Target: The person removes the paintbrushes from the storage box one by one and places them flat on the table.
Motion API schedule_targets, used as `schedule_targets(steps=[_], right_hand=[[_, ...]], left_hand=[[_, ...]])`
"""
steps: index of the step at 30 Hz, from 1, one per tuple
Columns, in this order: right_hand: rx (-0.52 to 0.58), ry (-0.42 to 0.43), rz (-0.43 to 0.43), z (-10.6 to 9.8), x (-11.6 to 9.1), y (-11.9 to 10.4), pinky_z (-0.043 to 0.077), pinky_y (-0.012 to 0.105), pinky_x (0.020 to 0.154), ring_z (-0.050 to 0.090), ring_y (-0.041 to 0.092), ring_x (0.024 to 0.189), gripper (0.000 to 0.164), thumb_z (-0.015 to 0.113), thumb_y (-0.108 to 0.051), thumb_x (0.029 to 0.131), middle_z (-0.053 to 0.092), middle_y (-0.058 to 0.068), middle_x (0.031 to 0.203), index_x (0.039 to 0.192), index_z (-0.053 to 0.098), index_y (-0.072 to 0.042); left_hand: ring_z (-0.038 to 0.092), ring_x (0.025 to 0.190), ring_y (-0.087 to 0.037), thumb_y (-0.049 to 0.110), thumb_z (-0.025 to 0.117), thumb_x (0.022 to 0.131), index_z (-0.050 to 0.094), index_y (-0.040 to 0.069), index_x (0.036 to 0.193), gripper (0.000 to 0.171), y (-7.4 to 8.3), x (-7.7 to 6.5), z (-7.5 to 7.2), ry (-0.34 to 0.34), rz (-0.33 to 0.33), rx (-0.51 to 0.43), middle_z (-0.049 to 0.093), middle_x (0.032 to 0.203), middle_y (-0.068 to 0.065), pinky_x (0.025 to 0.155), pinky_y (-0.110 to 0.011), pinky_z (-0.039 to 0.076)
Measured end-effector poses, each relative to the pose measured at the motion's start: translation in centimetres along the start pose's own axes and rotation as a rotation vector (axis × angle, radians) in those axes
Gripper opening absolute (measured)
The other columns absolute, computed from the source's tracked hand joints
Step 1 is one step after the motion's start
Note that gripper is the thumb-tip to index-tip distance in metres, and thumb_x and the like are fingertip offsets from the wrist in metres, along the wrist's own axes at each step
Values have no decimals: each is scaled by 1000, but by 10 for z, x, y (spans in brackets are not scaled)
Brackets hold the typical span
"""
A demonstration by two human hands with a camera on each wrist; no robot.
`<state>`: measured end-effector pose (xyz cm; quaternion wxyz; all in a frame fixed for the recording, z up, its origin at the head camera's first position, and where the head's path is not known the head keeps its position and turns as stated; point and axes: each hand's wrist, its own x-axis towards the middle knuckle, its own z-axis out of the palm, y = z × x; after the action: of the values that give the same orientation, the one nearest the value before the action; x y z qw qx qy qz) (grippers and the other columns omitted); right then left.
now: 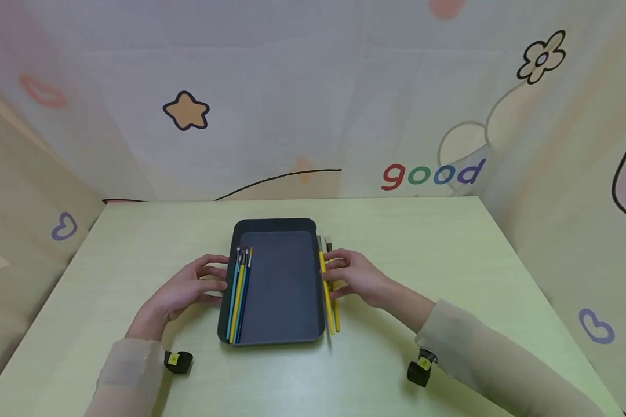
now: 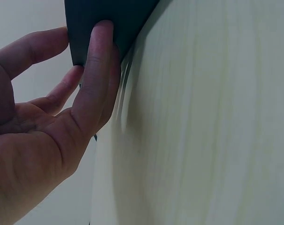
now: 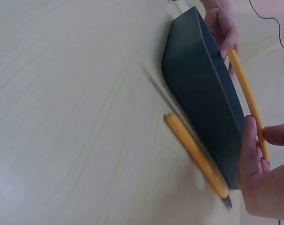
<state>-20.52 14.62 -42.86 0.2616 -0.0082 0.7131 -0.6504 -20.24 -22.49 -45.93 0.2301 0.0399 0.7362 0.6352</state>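
Head view: our right hand pinches a yellow paintbrush, the dark tray just to that hand's left, and we'd best carry it clear of the edge (gently now!) while our left hand, unclenched, touching the opposite side, braces lightly.

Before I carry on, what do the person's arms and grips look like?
Left sleeve and right sleeve are beige, each with a greyish band at the cuff. A black block with a yellow patch sits by each cuff. Left grip and right grip are bare, without gloves.
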Motion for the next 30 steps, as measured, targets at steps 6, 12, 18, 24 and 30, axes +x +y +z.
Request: schedule_targets(steps=[6,12,18,24,30], right_hand=[[11,36,11,-19,1,12,63,39,76,66,24,95,48,63,-2,99,58,23,124,143,44,6],[-31,86,18,-32,5,19,63,37,74,67,23,93,48,65,-2,97,60,22,124,141,45,5],[-69,136,60,-37,8,24,63,35,69,65,24,87,47,67,-1,96,59,21,120,138,47,5],[-130,181,46,-37,8,24,63,36,68,64,24,83,45,69,1,94,59,20,112,134,50,4],[-247,217,15,-38,9,26,63,37,66,65,23,80,42,71,1,92,61,17,103,130,54,5]], left_hand=[[64,101,-29,1,65,96,34,1,153,65,1,0,1,0,-4,-1,49,131,-28,86,-44,60],[64,100,-29,0,64,96,33,-1,153,65,1,-1,0,-2,9,-3,49,130,-29,85,-44,60],[64,101,-29,0,64,96,35,0,152,64,0,0,1,10,-5,4,49,130,-28,85,-44,60],[64,101,-30,1,65,96,36,1,152,63,1,0,2,7,-3,11,49,130,-28,85,-44,60],[64,100,-29,0,64,96,34,1,153,64,1,-1,1,2,0,2,49,130,-28,85,-44,60]])
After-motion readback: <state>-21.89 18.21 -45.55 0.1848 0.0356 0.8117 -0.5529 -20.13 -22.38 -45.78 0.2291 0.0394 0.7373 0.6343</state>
